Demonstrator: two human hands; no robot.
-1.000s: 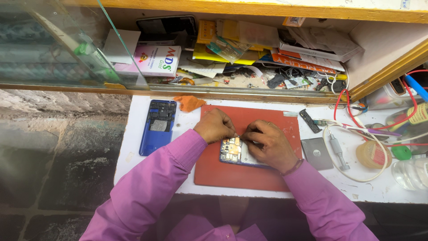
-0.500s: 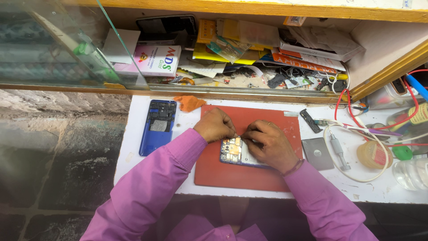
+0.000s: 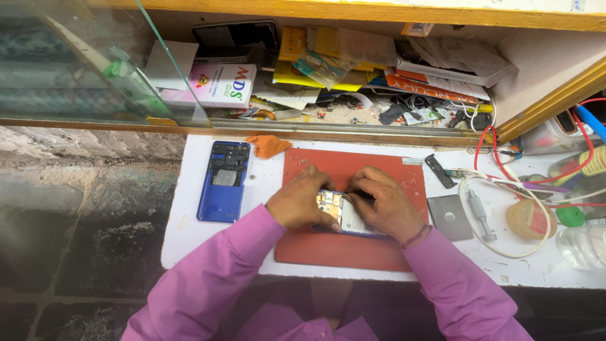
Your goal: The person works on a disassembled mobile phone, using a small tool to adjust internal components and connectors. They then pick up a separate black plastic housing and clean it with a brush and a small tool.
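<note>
An opened phone [image 3: 344, 215] with its circuit board exposed lies on a red work mat [image 3: 353, 246] on the white bench [image 3: 189, 233]. My left hand [image 3: 300, 202] grips the phone's left edge, thumb along its lower side. My right hand [image 3: 382, 202] rests on the phone's right part, fingertips pressed onto the board near the top. Whether the fingers pinch a small tool or part is hidden. A blue phone back cover [image 3: 223, 181] lies inside-up to the left of the mat.
An orange cloth [image 3: 268, 146] lies behind the cover. Right of the mat are a grey metal plate [image 3: 449, 217], a small black part [image 3: 439, 171], a white cable with tool [image 3: 480, 215], a tape roll [image 3: 529, 219], red wires and a clear jar [image 3: 584, 246]. A cluttered shelf [image 3: 353, 69] runs behind.
Both hands stay on the opened phone. The fingers of my right hand have shifted slightly over the board; nothing else has moved.
</note>
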